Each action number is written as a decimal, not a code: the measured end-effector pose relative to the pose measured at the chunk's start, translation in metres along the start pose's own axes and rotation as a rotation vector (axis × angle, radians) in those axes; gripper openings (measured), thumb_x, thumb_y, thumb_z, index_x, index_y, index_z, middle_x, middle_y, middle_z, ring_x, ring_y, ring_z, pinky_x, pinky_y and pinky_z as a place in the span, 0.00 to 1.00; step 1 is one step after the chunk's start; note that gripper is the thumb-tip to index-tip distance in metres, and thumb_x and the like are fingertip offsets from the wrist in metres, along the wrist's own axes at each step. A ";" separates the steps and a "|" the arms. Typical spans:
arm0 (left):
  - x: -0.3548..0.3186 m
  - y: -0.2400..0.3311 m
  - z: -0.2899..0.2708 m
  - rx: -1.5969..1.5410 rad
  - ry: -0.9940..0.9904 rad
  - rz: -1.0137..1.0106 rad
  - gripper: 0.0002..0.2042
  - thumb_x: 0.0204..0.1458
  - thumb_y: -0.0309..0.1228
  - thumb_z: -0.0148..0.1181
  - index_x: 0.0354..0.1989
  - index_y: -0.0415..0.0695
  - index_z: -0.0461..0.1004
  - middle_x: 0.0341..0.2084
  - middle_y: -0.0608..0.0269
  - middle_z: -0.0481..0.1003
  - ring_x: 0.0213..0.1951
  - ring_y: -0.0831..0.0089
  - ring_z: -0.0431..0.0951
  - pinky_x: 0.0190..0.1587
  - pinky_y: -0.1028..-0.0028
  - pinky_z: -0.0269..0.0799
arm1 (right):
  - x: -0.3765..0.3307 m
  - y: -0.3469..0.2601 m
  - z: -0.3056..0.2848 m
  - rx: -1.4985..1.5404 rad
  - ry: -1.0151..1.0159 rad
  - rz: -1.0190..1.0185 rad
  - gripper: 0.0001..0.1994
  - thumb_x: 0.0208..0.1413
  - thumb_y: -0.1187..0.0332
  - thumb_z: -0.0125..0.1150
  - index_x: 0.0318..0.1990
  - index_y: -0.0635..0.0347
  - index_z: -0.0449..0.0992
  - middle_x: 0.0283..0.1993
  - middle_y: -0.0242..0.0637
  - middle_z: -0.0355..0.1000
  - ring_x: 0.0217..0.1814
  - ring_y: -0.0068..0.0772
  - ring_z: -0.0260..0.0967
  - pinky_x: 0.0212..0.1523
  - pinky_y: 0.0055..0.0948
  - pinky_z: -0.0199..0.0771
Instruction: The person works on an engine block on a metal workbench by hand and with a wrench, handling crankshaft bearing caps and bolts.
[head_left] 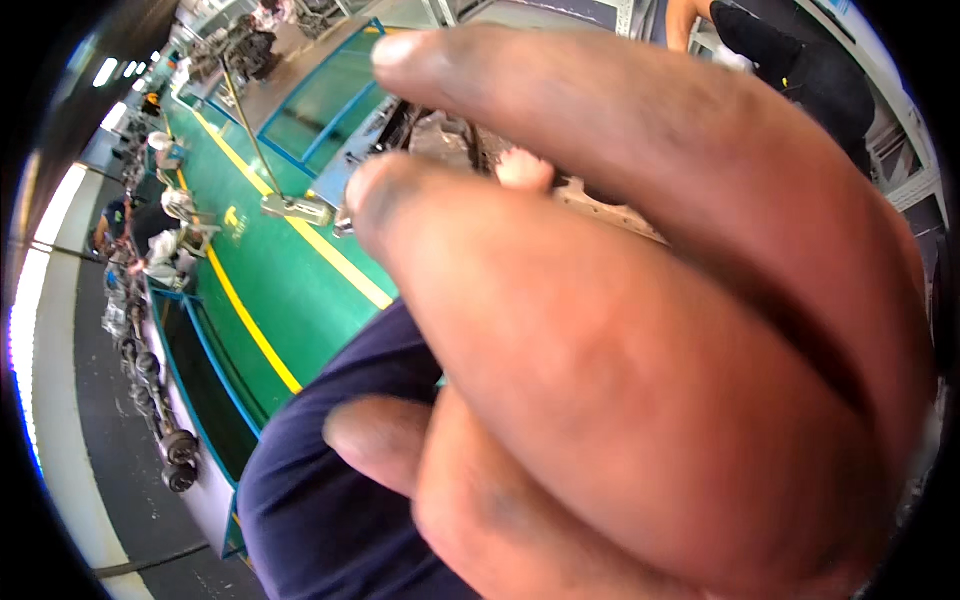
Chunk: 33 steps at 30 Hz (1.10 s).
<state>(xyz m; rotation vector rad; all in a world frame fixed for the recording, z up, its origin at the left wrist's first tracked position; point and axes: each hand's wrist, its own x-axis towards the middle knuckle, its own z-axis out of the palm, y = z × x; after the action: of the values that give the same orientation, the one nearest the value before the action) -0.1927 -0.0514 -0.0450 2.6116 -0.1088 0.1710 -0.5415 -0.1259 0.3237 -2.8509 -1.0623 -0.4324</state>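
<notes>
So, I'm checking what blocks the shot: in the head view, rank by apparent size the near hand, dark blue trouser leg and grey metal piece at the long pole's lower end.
1. Near hand
2. Dark blue trouser leg
3. Grey metal piece
Nearness enlarges the hand; true sizes can't be told.

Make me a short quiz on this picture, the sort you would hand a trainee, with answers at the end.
1. Which is nearest the camera: (a) a pole, (b) a hand, or (c) a blue frame?
2. What colour is the floor between the two yellow lines?
3. True or false: the near hand is spotless.

Key:
1. (b); it covers much of the view.
2. Green.
3. False; dark smudges show on its fingers.
</notes>
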 end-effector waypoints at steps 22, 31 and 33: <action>-0.014 0.032 -0.022 -0.123 -0.072 -0.052 0.31 0.65 0.58 0.44 0.56 0.38 0.71 0.48 0.41 0.79 0.53 0.45 0.78 0.56 0.48 0.72 | 0.052 0.130 0.088 0.202 0.392 0.261 0.18 0.51 0.66 0.72 0.47 0.65 0.82 0.53 0.49 0.79 0.60 0.57 0.75 0.61 0.47 0.73; 0.007 0.012 -0.030 -0.162 0.069 -0.007 0.26 0.65 0.53 0.50 0.52 0.38 0.71 0.45 0.42 0.79 0.53 0.44 0.76 0.54 0.48 0.70 | -0.046 0.290 0.263 -0.078 0.321 0.896 0.30 0.63 0.56 0.65 0.68 0.63 0.69 0.68 0.56 0.69 0.72 0.57 0.64 0.71 0.54 0.61; 0.002 0.015 -0.030 -0.170 0.038 0.000 0.27 0.65 0.53 0.49 0.53 0.38 0.72 0.46 0.42 0.79 0.53 0.44 0.75 0.55 0.48 0.70 | -0.053 0.283 0.281 -0.126 0.168 1.072 0.33 0.64 0.51 0.62 0.70 0.61 0.66 0.71 0.54 0.65 0.74 0.56 0.61 0.71 0.62 0.56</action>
<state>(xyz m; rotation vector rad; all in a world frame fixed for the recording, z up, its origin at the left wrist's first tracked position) -0.1954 -0.0498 -0.0116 2.4379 -0.1055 0.2024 -0.3294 -0.3285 0.0493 -2.8812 0.5662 -0.5924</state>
